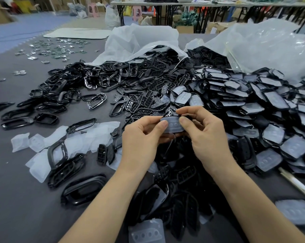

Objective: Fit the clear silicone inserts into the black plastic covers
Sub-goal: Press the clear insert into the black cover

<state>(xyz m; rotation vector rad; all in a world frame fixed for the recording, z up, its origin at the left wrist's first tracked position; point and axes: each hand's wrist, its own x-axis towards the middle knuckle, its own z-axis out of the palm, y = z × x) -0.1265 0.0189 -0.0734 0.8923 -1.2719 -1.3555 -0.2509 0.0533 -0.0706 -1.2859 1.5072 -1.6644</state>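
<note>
Over the grey table (25, 190), beside the big finished pile (253, 106), left hand (141, 135) and right hand (206, 134) pinch one black cover (168, 118), thumbs on its clear insert (173, 127). It lies side to side, insert facing the person. Looks mid-fit; next I'd guess pressing the edges flush.

A grey work mat (25, 199) covers the surface. At its far side lie two opened bags, a milky white bag (141, 39) on the left and a clear crinkled bag (263, 42) on the right. Small shiny metal pieces (57, 48) are scattered at the far left, near a pale flat sheet (76, 33). A white stick (295, 183) lies at the right edge. Beyond are a blue floor (16, 30), long folding tables (165, 3), a pink stool (136, 12) and cardboard boxes (216, 26)
</note>
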